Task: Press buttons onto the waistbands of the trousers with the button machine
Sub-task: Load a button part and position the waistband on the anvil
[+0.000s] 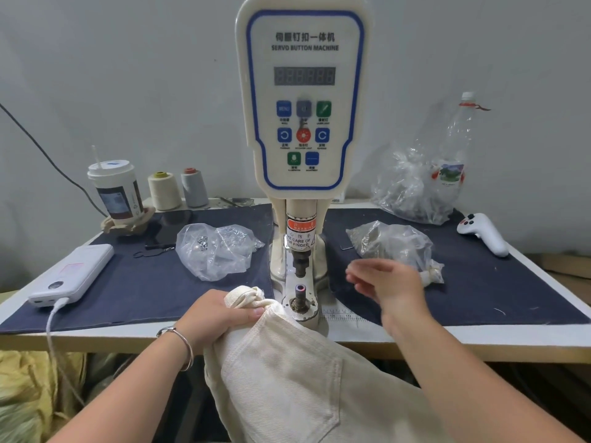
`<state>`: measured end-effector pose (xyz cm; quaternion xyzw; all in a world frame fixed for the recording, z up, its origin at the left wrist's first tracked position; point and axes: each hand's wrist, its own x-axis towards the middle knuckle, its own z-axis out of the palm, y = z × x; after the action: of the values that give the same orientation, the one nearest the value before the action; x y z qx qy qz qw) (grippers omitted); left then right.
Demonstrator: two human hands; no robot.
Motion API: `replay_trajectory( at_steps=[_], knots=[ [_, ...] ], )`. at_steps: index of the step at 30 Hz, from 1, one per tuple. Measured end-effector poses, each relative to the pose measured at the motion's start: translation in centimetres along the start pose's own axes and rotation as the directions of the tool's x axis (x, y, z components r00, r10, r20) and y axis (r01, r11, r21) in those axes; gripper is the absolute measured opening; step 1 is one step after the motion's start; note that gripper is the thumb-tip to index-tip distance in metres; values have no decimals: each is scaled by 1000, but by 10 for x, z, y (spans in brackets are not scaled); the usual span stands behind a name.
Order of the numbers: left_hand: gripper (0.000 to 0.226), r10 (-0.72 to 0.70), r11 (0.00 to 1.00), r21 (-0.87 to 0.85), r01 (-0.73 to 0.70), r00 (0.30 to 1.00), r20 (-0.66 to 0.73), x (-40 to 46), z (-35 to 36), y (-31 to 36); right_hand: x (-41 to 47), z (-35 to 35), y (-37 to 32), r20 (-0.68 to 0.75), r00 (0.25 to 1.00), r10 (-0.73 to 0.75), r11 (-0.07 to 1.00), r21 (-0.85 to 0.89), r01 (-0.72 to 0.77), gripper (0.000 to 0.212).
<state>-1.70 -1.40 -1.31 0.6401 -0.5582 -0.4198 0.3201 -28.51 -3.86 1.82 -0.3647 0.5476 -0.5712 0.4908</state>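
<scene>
Cream trousers (287, 378) hang over the table's (415, 335) front edge, waistband bunched in my left hand (220, 314) beside the machine's (303, 100) die (300, 298). My right hand (387, 282) hovers, fingers loose, blurred, seemingly holding nothing. No button pressed yet, I judge.

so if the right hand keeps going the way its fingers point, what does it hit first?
Probably the button machine: the right hand points its blurred fingers left toward the punch above the lower die. Depth is unclear; it may pass in front.
</scene>
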Motion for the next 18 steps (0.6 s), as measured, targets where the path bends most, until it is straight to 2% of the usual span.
replay_trajectory(
  at_steps=[3,18],
  knots=[
    [16,4,1000,-2,-4,1000,1,-1,0,0,-16,20,-1,82,996,29,999,-39,-26,10],
    [21,12,1000,23,-11,1000,-22,0,-1,0,-29,45,-6,170,984,60,987,-154,-33,9]
  ],
)
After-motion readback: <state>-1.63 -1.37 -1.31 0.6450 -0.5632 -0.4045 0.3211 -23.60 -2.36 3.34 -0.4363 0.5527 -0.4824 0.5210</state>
